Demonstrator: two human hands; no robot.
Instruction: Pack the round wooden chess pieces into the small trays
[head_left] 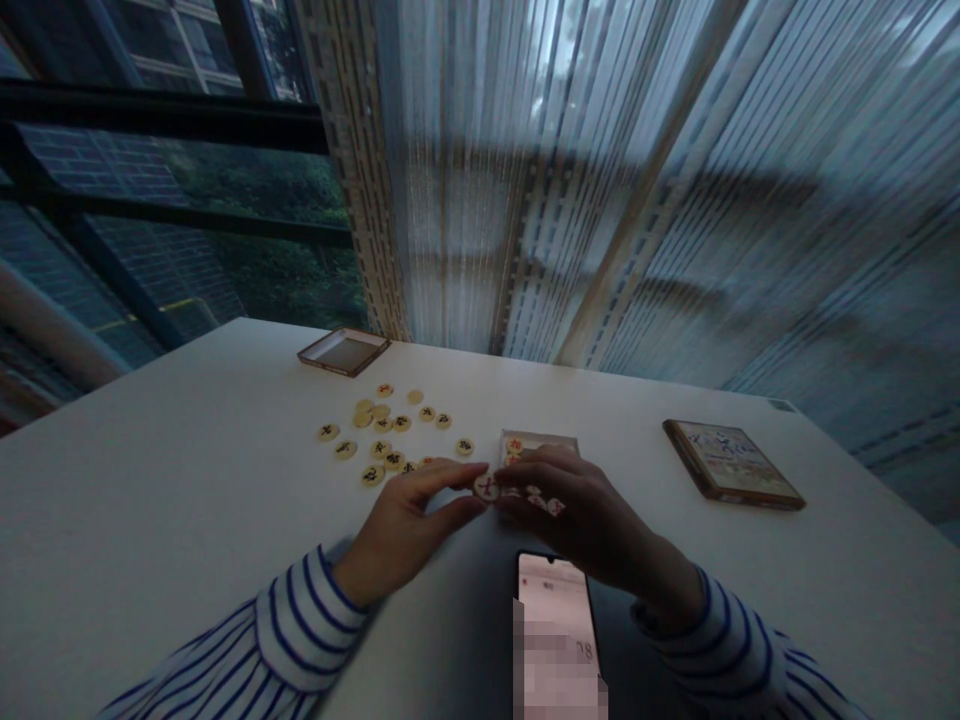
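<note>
A round Chinese chess piece (pixel 487 487) with a red character is held up near the middle of the table. My left hand (pixel 405 525) pinches its left edge between thumb and forefinger. From the other side, the fingertips of my right hand (pixel 581 510) close on the same piece. Behind and under my right hand stands a shallow box (pixel 540 437), partly covered by it, with several red-marked pieces (pixel 514 446) inside. To the left, many loose pieces (pixel 381 450) lie scattered, some face down, some with black characters.
A lit phone (pixel 555 600) lies at the front, between my forearms. An open box lid or tray (pixel 345 352) rests at the back left. On the right is a flat closed box (pixel 733 465) with a printed top. Window and curtain border the white table (pixel 187 440).
</note>
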